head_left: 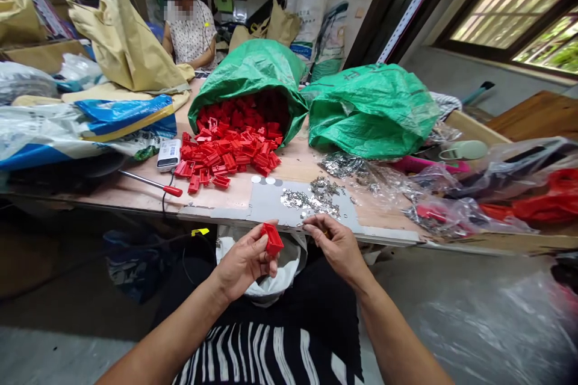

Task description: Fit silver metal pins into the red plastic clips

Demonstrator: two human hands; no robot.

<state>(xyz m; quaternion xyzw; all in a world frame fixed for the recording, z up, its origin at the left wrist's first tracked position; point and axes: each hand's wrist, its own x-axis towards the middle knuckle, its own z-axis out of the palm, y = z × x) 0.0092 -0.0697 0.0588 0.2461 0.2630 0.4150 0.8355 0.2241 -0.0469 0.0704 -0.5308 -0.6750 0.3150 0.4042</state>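
Note:
A red plastic housing (273, 239), hollow and box-shaped, is gripped between the thumb and fingers of my left hand (246, 258), just in front of the table edge. My right hand (336, 245) is at the table edge, thumb and forefinger pinched on a small metal piece (305, 224) too tiny to make out well. Beyond it, small shiny metal pieces (311, 197) lie scattered on a grey board (266, 207). A heap of red plastic housings (226, 150) spills from the mouth of a green woven sack (253, 63).
Another green sack (370, 111) stands right of the first. A screwdriver-like rod with a red handle (173, 190) and a white box-shaped device (168, 154) lie left of the heap. An open white bag (266, 295) hangs below my hands. A person (192, 30) sits across the table.

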